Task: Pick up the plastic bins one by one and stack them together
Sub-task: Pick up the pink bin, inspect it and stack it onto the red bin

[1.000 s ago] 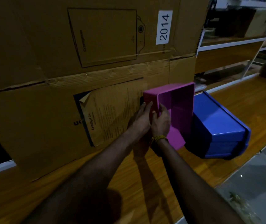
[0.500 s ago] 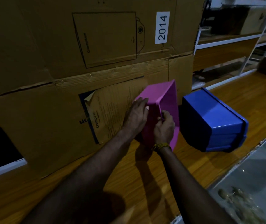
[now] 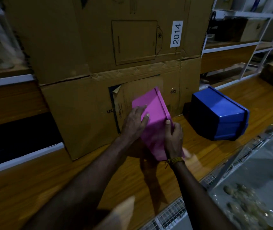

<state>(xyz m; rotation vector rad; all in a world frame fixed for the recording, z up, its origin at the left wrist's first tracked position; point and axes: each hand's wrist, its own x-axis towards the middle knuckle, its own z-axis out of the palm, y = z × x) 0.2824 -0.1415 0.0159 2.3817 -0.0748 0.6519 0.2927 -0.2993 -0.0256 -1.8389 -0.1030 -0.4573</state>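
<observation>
A pink plastic bin (image 3: 154,117) is held tilted above the wooden shelf, its outer side turned toward me and its opening hidden. My left hand (image 3: 133,122) presses flat on its left side. My right hand (image 3: 174,138) grips its right rim near the lower corner. A blue plastic bin (image 3: 218,112) lies tipped on its side on the shelf to the right, apart from the pink one, with a second blue rim nested at its lower end.
A large cardboard box (image 3: 109,63) marked 2014 stands right behind the bins. The wooden shelf board (image 3: 66,180) runs left to right. White metal racking (image 3: 248,44) stands at the back right. A wire mesh edge (image 3: 170,216) and grey floor lie at the lower right.
Both hands have turned the pink bin over, so its open side faces away and its outer wall shows. It has shifted left, away from the blue bin, which has not moved.
</observation>
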